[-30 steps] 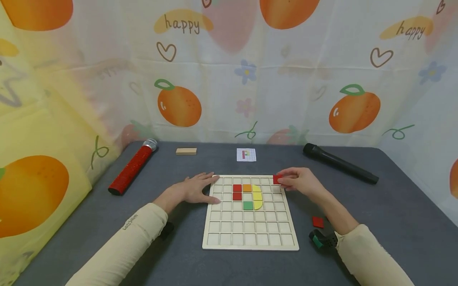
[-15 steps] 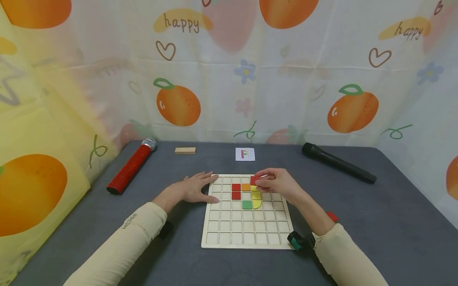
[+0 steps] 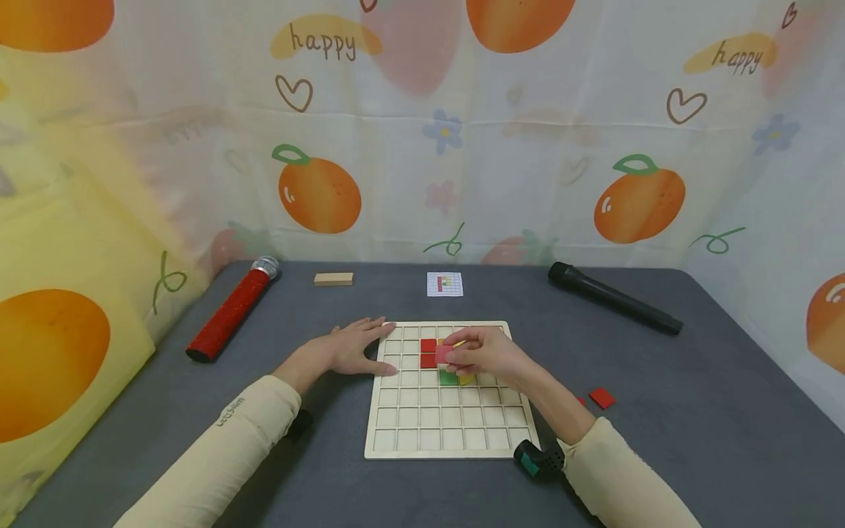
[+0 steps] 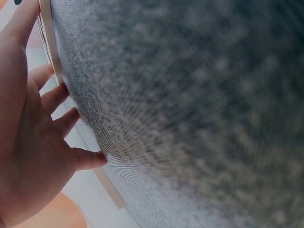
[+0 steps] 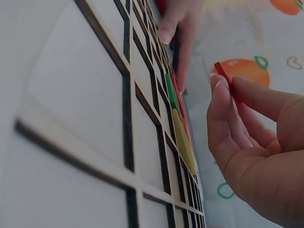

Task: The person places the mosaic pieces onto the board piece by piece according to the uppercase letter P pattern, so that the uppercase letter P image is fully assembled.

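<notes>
A pale wooden grid board [image 3: 429, 420] lies flat on the dark table. My left hand [image 3: 348, 350] rests on its left edge, fingers spread and thumb on the board. Thumb and fingertips of my right hand [image 3: 494, 357] pinch a square red tile [image 3: 443, 355], which the right wrist view shows raised off the board. Two red tiles [image 3: 428, 353] sit in the grid just left of the held tile. A green tile [image 3: 448, 378] and yellow tiles [image 5: 184, 142] lie in nearby cells, partly hidden in the head view by my right hand.
Loose red tiles [image 3: 602, 398] lie right of the board near my right forearm. Behind the board are a small wooden block [image 3: 333, 279] and a printed pattern card [image 3: 445, 284]. A red microphone [image 3: 229, 312] lies left, a black microphone [image 3: 614, 298] right.
My right hand has carried the red tile leftward from the board's far right corner to over the coloured tiles. The left hand keeps its place on the board's edge.
</notes>
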Motion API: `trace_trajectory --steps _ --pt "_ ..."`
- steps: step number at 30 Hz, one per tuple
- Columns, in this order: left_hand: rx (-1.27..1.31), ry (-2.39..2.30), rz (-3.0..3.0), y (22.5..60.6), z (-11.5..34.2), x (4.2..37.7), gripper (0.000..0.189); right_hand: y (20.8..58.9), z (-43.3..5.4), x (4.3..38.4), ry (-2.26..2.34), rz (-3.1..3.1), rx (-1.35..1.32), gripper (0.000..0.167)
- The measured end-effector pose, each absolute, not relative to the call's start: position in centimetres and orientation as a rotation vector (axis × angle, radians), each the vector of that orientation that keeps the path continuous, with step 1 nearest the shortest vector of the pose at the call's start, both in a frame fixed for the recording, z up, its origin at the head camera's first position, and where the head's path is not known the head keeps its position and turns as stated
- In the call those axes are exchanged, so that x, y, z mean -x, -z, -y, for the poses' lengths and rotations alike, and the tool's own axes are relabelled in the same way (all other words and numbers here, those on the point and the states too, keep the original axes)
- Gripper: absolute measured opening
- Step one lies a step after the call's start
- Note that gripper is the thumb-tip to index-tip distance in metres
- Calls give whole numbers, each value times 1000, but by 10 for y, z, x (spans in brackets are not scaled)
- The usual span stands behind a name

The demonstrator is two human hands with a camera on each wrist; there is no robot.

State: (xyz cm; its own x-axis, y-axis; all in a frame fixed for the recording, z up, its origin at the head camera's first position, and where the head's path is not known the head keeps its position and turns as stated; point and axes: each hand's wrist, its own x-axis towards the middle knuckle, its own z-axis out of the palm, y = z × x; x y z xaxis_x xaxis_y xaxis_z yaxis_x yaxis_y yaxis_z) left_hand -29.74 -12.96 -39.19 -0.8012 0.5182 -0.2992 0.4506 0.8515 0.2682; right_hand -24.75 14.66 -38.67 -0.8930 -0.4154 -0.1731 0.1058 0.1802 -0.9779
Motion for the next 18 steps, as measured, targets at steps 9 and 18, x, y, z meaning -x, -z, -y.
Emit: trace_trajectory --steps 9,18 --pt "-719 -258 -2667 393 129 297 95 387 -137 239 1744 -2018 153 30" --pt "-690 -255 -2668 392 129 296 95 391 -125 234 1722 -2084 88 29"
